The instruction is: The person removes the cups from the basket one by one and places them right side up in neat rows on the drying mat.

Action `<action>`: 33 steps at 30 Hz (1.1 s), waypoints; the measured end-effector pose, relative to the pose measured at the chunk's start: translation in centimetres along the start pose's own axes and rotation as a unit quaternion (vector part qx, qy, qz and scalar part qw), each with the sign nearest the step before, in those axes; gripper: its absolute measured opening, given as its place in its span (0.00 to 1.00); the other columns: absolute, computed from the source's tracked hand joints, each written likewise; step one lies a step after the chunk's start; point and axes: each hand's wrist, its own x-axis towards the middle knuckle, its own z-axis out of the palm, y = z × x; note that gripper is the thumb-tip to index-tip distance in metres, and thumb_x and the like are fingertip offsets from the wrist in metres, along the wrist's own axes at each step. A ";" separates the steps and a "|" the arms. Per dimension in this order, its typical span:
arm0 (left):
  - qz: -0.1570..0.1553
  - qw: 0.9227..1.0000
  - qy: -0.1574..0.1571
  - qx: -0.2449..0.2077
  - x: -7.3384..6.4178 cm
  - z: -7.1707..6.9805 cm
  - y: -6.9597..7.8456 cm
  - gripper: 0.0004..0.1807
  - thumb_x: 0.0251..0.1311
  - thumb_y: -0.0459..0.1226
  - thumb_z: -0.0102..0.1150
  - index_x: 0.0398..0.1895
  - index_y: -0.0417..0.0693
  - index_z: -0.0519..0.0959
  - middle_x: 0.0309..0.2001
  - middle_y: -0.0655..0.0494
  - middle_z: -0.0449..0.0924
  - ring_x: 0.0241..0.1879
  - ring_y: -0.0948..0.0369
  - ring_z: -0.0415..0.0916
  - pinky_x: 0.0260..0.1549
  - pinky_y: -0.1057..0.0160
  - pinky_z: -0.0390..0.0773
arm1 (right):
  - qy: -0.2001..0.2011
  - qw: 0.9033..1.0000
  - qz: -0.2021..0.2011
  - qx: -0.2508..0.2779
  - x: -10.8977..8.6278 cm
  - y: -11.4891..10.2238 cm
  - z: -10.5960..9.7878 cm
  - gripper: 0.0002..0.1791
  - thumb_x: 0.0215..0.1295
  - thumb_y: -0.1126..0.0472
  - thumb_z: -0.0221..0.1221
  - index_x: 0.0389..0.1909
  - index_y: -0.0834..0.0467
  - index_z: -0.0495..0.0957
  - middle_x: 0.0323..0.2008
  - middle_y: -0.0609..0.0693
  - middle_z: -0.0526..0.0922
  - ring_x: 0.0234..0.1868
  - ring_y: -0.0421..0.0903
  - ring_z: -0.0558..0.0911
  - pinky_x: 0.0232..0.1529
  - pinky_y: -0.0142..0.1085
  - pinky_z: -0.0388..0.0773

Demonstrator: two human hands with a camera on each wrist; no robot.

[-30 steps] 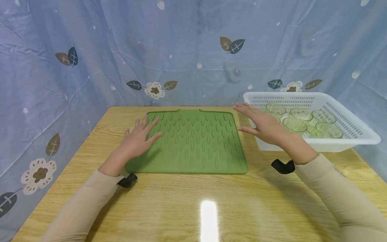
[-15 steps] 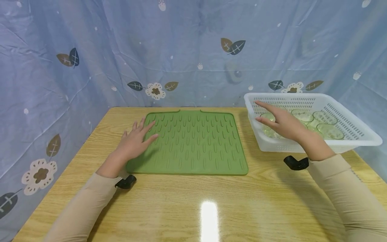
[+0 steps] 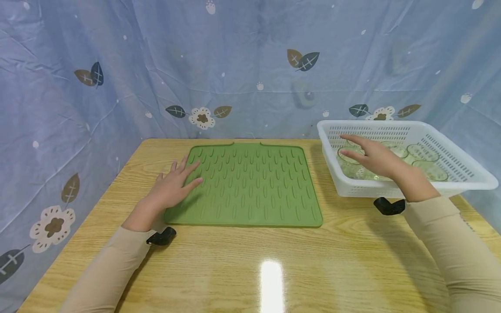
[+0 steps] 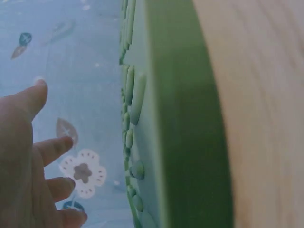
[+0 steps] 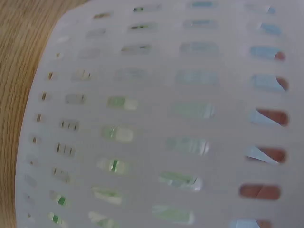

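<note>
My left hand hovers over the left edge of a green ridged mat, fingers spread and holding nothing. In the left wrist view, the same hand is beside the raised ridges of the mat. My right hand reaches over a white slotted plastic basket, thumb and fingers apart above a clear greenish glass at the left side. Several such glasses stand inside, some partly covered by the hand. The right wrist view is filled by the basket's wall, with bits of skin showing through its slots.
The mat and basket stand on a wooden table, the basket at the back right. A blue patterned curtain hangs behind and along the sides. Black wrist devices are strapped under the cuffs.
My right hand has moved right, from beside the basket's left rim to over the glasses inside. My left hand has drawn back slightly toward the lower left, still spread.
</note>
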 end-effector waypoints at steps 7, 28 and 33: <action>0.009 1.000 -0.012 0.008 -0.2 0.2 -0.6 0.40 0.78 0.62 0.37 0.84 0.54 0.50 0.82 0.38 0.34 0.77 0.31 0.32 0.64 0.20 0.36 | -0.004 1.000 0.005 -0.015 0.4 0.9 0.2 0.39 0.81 0.42 0.49 0.80 0.62 0.55 0.76 0.72 0.56 0.72 0.75 0.57 0.67 0.71 0.55; 0.024 0.999 -0.043 -0.020 -0.5 1.9 -3.0 0.39 0.79 0.61 0.36 0.84 0.51 0.50 0.81 0.36 0.36 0.77 0.31 0.30 0.64 0.20 0.32 | -0.014 0.999 -0.009 -0.049 1.0 1.2 1.1 0.38 0.75 0.47 0.60 0.74 0.69 0.65 0.71 0.73 0.65 0.71 0.73 0.61 0.66 0.68 0.60; 0.025 0.998 -0.048 -0.028 -0.5 2.4 -3.2 0.41 0.79 0.61 0.37 0.84 0.50 0.49 0.81 0.35 0.36 0.77 0.32 0.30 0.64 0.21 0.31 | -0.010 0.998 -0.011 -0.059 1.0 1.3 1.0 0.39 0.73 0.47 0.63 0.72 0.69 0.67 0.70 0.73 0.65 0.71 0.74 0.61 0.66 0.68 0.60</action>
